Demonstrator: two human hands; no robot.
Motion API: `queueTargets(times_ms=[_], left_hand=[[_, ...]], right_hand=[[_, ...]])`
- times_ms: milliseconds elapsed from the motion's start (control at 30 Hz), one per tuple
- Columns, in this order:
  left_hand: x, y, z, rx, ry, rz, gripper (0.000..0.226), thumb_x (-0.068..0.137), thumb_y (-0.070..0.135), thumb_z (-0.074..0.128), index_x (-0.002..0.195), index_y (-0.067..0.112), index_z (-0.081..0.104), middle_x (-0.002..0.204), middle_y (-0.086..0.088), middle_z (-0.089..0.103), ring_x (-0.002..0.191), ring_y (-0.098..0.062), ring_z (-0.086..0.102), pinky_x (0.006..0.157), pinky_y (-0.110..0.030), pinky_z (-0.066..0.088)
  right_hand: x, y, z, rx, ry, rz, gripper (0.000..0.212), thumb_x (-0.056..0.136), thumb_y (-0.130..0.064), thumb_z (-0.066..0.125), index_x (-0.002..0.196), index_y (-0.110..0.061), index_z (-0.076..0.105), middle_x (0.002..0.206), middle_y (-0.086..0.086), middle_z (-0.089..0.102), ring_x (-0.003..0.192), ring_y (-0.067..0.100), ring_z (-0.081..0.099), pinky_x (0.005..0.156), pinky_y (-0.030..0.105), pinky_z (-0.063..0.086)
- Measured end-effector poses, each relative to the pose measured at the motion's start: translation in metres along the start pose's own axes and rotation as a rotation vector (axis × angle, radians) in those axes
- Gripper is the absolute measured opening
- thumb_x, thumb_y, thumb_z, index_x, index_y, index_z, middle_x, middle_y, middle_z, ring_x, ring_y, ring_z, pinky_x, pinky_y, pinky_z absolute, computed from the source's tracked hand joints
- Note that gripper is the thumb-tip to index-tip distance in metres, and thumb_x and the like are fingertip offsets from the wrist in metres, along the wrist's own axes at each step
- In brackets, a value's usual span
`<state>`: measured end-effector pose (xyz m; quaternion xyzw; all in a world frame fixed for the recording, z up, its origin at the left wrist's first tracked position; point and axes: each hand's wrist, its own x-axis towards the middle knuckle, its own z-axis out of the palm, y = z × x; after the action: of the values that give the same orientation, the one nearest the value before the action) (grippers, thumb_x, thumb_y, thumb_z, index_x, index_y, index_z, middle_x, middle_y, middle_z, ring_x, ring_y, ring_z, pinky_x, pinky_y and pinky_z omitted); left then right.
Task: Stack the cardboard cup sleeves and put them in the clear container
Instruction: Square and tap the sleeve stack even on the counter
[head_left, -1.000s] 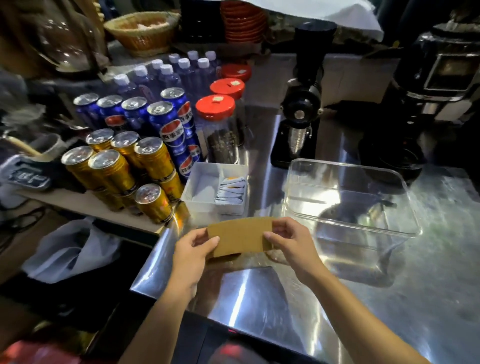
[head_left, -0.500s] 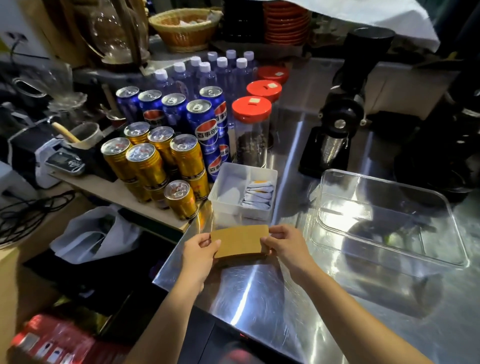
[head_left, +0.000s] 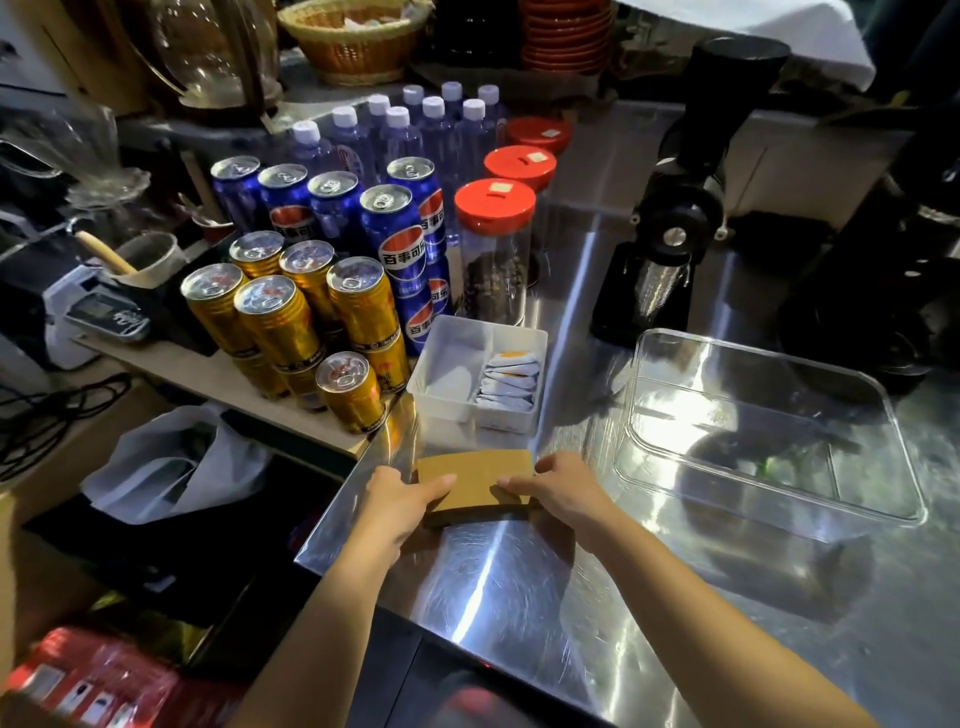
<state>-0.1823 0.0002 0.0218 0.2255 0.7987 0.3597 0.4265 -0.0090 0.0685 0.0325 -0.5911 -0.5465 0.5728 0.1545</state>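
A flat stack of brown cardboard cup sleeves (head_left: 475, 480) lies on the steel counter (head_left: 519, 587) near its left edge. My left hand (head_left: 400, 501) presses on the stack's left end, fingers over the top. On the right end rests my right hand (head_left: 558, 491), gripping that side. The clear container (head_left: 769, 431) stands empty to the right of the stack, a short way from my right hand.
A white divided tray (head_left: 452, 364) with sachets sits just behind the sleeves. Gold cans (head_left: 280, 322), blue cans (head_left: 400, 234) and red-lidded jars (head_left: 493, 244) crowd the back left. A black grinder (head_left: 670, 234) stands behind the container.
The sleeve stack has come down from the air onto the counter. Both hands stayed on its ends and now press it flat.
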Motion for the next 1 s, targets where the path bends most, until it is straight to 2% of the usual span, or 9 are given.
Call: queueTargets(times_ms=[133,233,367,467,600,767,833,933,1000], left_hand=[[-0.001,0.005,-0.002,-0.114,-0.158,-0.035,0.039,0.063,0.013,0.081,0.096,0.001,0.064,0.087,-0.016,0.071,0.084,-0.032,0.067,0.076,-0.044,0.056],[-0.005,0.002,-0.005,-0.108,-0.228,0.11,0.044,0.059,0.004,0.081,0.098,0.011,0.062,0.087,-0.005,0.07,0.084,-0.02,0.065,0.071,-0.028,0.053],[-0.014,-0.011,0.002,-0.064,-0.182,0.372,0.05,0.063,0.0,0.078,0.098,0.025,0.052,0.102,-0.003,0.064,0.098,-0.017,0.059,0.078,-0.02,0.046],[-0.015,-0.02,0.012,-0.098,-0.171,0.465,0.054,0.069,-0.004,0.073,0.098,0.035,0.049,0.104,0.001,0.063,0.104,-0.016,0.058,0.083,-0.02,0.045],[-0.013,-0.033,0.017,-0.073,-0.252,0.53,0.067,0.072,0.006,0.073,0.118,0.042,0.042,0.121,0.014,0.052,0.114,-0.004,0.05,0.091,-0.018,0.043],[-0.017,-0.033,0.028,-0.442,-0.355,0.447,0.086,0.07,0.031,0.07,0.14,0.038,0.02,0.137,0.015,0.034,0.116,0.001,0.045,0.078,-0.017,0.051],[-0.021,-0.028,0.033,-0.587,-0.333,0.409,0.079,0.074,0.032,0.067,0.14,0.034,0.024,0.138,0.008,0.037,0.111,-0.001,0.052,0.072,-0.014,0.051],[-0.025,-0.022,0.042,-0.637,-0.259,0.372,0.063,0.075,0.042,0.056,0.133,0.031,0.034,0.129,0.006,0.049,0.102,0.0,0.058,0.067,-0.012,0.051],[-0.027,-0.019,0.046,-0.634,-0.221,0.352,0.059,0.075,0.049,0.049,0.13,0.031,0.038,0.121,0.008,0.055,0.096,0.0,0.061,0.065,-0.011,0.05]], right_hand=[[0.003,-0.003,-0.003,-0.063,-0.091,-0.011,0.033,0.062,-0.022,0.084,0.079,0.0,0.066,0.072,0.011,0.064,0.064,0.023,0.059,0.061,0.032,0.046],[-0.001,0.005,-0.008,-0.006,-0.187,-0.09,0.034,0.063,-0.008,0.081,0.094,-0.002,0.068,0.089,0.013,0.073,0.078,0.025,0.067,0.076,0.037,0.055],[-0.007,0.018,-0.009,0.057,-0.111,-0.227,0.043,0.061,0.001,0.079,0.1,-0.003,0.062,0.096,0.014,0.069,0.081,0.022,0.066,0.059,0.021,0.052],[-0.012,0.023,-0.009,0.024,-0.017,-0.287,0.043,0.064,-0.001,0.079,0.102,-0.004,0.06,0.106,0.012,0.055,0.092,0.021,0.059,0.069,0.016,0.049],[-0.018,0.03,-0.01,0.014,-0.052,-0.342,0.048,0.071,0.003,0.071,0.11,-0.016,0.048,0.112,0.004,0.042,0.101,0.013,0.053,0.064,0.001,0.045],[-0.018,0.036,-0.001,0.353,-0.184,-0.332,0.08,0.068,-0.021,0.077,0.133,-0.03,0.033,0.125,-0.016,0.044,0.098,-0.004,0.059,0.066,0.015,0.054],[-0.016,0.035,0.006,0.455,-0.102,-0.304,0.065,0.067,-0.037,0.074,0.124,-0.034,0.045,0.121,-0.012,0.053,0.097,0.0,0.061,0.069,0.019,0.053],[-0.012,0.031,0.017,0.442,0.077,-0.296,0.017,0.082,-0.04,0.061,0.089,-0.025,0.061,0.094,-0.002,0.061,0.087,0.015,0.057,0.075,0.027,0.044],[-0.009,0.03,0.021,0.401,0.175,-0.314,0.024,0.09,-0.036,0.051,0.072,-0.021,0.055,0.076,-0.002,0.053,0.074,0.012,0.049,0.069,0.029,0.038]])
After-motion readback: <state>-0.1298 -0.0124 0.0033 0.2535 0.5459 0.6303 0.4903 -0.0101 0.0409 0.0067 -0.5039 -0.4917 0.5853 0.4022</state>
